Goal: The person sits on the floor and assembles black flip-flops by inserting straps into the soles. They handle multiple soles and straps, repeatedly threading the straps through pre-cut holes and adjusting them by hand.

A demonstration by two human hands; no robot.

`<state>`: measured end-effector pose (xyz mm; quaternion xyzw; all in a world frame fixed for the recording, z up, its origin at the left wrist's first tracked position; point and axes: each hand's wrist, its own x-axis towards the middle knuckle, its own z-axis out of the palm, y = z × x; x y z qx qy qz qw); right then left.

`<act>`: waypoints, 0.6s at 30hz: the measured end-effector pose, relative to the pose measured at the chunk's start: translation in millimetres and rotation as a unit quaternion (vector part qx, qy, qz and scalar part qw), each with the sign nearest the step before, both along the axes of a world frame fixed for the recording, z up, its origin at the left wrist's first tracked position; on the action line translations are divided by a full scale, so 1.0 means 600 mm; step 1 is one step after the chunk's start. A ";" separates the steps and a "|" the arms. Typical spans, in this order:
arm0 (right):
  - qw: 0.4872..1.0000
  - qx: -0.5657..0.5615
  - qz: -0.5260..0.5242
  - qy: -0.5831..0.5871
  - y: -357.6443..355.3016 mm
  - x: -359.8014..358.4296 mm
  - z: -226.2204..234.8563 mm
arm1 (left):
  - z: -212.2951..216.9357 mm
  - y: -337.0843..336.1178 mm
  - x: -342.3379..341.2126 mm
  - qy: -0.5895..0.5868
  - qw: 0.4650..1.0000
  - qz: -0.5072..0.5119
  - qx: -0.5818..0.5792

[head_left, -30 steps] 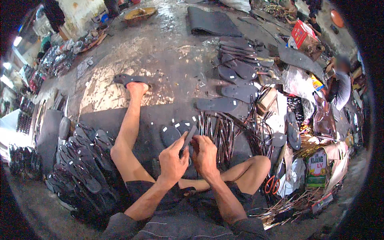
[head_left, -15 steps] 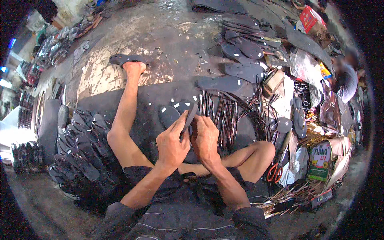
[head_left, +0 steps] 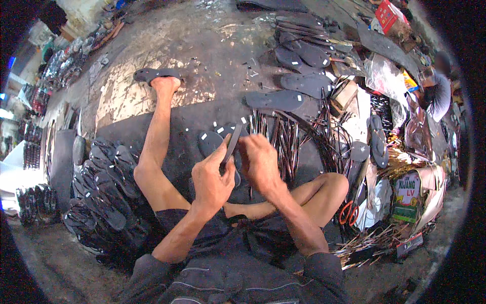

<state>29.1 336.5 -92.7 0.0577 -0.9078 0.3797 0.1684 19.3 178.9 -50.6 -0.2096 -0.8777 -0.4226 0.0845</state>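
In front of my lap, my left hand (head_left: pixel 214 181) pinches a dark sandal sole (head_left: pixel 232 143) between thumb and fingers. The sole stands upright, almost edge-on. Just right of it is my right hand (head_left: pixel 262 164), closed with curled fingers, slightly apart from the sole. What it grips, if anything, is hidden behind the fingers. Beyond my left hand, another dark sole (head_left: pixel 209 144) with a white patch lies on the black mat (head_left: pixel 172 131). Past my right hand, thin, shiny dark strips (head_left: pixel 287 147) lie in a loose bundle.
Piled sandals (head_left: pixel 104 190) lie by my left knee. More flat soles (head_left: pixel 276 101) lie ahead to the right. Orange-handled scissors (head_left: pixel 348 213) and a green-and-white can (head_left: pixel 406 197) are beside my right knee. A person (head_left: pixel 438 96) sits at the far right.
My right hand has drawn a little away from the sole, to the right. The left hand has shifted slightly left and turned the sole more edge-on.
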 end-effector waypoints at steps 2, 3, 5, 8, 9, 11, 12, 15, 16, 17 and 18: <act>0.999 0.029 -0.023 0.013 -0.016 0.013 -0.013 | -0.006 -0.004 0.007 -0.014 1.000 0.003 -0.020; 0.999 0.028 -0.025 0.005 -0.018 0.014 -0.031 | -0.011 -0.005 0.009 -0.037 0.999 0.004 -0.033; 0.999 0.047 -0.018 -0.006 -0.018 -0.005 -0.045 | -0.024 -0.006 -0.013 -0.059 0.998 0.010 -0.033; 0.999 0.032 -0.012 -0.009 -0.020 -0.009 -0.022 | -0.022 0.000 -0.022 -0.077 0.996 0.031 -0.023; 0.995 0.084 -0.031 -0.041 -0.028 -0.006 -0.003 | -0.022 0.003 -0.015 -0.053 0.997 0.028 -0.043; 0.997 0.055 -0.045 -0.030 -0.029 -0.013 -0.012 | -0.026 0.007 -0.021 0.049 0.996 0.018 -0.069; 0.998 0.040 -0.051 -0.024 -0.026 -0.016 -0.019 | -0.023 0.001 -0.028 -0.010 0.999 0.018 -0.040; 0.993 -0.090 -0.071 0.004 -0.025 -0.020 -0.006 | -0.049 -0.020 -0.039 -0.120 0.990 0.034 0.071; 0.981 -0.164 -0.101 0.022 -0.032 -0.019 0.005 | -0.050 -0.016 -0.037 -0.116 0.987 0.026 0.105; 0.981 -0.168 -0.094 0.010 -0.027 -0.017 0.006 | -0.048 -0.012 -0.035 -0.111 0.984 0.019 0.138; 0.981 -0.173 -0.087 -0.002 -0.019 -0.014 0.005 | -0.047 -0.009 -0.034 -0.106 0.980 0.011 0.171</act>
